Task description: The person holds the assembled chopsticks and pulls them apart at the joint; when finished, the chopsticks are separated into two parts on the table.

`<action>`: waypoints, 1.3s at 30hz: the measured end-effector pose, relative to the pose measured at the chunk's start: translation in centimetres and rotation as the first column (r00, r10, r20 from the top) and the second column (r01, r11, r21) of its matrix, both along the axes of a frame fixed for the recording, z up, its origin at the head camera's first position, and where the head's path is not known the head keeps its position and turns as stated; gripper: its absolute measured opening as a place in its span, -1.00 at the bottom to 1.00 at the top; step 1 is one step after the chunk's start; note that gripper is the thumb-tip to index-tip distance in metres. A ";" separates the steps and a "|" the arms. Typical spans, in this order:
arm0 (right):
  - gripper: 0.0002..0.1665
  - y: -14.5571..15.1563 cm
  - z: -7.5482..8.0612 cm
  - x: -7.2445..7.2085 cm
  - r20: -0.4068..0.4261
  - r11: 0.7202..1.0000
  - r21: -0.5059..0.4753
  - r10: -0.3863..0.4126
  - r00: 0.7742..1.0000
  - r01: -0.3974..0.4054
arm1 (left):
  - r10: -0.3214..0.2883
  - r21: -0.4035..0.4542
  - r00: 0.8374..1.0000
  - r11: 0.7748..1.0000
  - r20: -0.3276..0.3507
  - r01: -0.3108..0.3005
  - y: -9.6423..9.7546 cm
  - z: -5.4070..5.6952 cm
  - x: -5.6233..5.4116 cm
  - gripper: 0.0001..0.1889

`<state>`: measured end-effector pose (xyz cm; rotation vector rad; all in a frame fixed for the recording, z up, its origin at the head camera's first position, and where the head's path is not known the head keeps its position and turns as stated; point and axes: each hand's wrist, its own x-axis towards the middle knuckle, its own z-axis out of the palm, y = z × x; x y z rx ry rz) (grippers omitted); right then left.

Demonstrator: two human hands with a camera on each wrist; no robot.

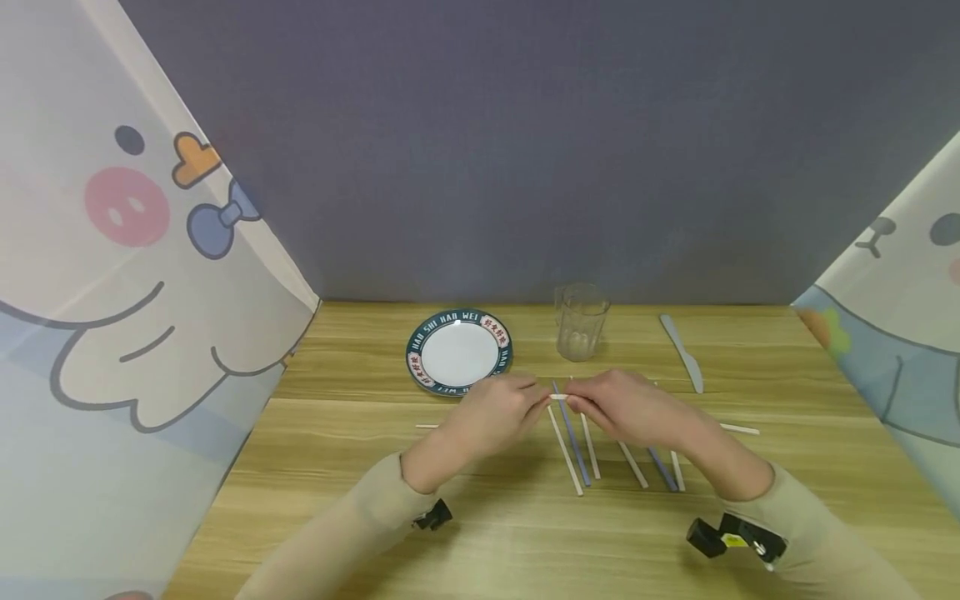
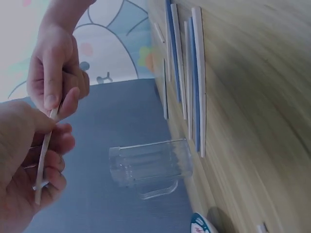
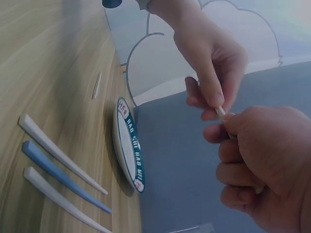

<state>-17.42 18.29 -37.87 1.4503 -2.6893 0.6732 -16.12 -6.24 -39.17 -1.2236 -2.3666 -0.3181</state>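
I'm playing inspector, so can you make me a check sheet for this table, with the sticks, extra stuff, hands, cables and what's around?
Surface: wooden table, grain showing.
Job's things: white held stick; four white sticks and two blue sticks on the table.
Clutter: plate, clear mug and knife farther back; a small white piece at each side.
Hands: left hand and right hand both pinch the held stick.
Cables: nothing seen.
Surroundings: grey wall behind, cartoon cloth at both sides.

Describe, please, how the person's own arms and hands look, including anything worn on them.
Both sleeves are long, plain and pale beige. The left hand and right hand are bare. A small black device sits near each sleeve's end; the right one shows a yellow patch.
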 end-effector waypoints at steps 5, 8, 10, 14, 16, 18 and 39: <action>-0.70 -0.2 0.4 0.1 -0.048 1.000 0.000 -0.009 0.999 0.009 | -0.004 0.005 1.000 1.000 -0.030 0.004 0.2 0.0 0.0 -0.92; -0.74 -0.1 0.5 0.1 -0.012 1.000 -0.002 0.010 1.000 -0.010 | -0.051 0.043 0.997 0.998 -0.054 0.054 0.0 -0.2 -0.2 -0.93; -0.75 0.0 0.6 0.1 0.015 1.000 -0.005 0.026 1.000 -0.026 | -0.079 0.063 0.995 0.995 -0.062 0.083 -0.1 -0.2 -0.3 -0.93; -0.77 0.3 0.5 0.1 0.044 0.999 -0.013 0.041 0.998 -0.041 | -0.113 0.090 0.993 0.989 -0.044 0.116 -0.1 -0.2 -0.2 -0.95; -0.77 0.4 0.5 0.1 0.034 0.999 -0.021 0.039 0.999 -0.038 | -0.121 0.098 0.992 0.987 -0.033 0.124 0.0 -0.1 -0.2 -0.94; -0.77 0.6 0.4 0.1 0.018 0.999 -0.030 0.043 0.999 -0.042 | -0.127 0.106 0.992 0.986 -0.025 0.129 0.1 -0.1 -0.1 -0.94; -0.72 0.9 0.6 0.0 0.000 0.994 -0.062 0.087 0.996 -0.087 | -0.139 0.134 0.990 0.981 -0.022 0.141 0.1 0.3 0.1 -0.95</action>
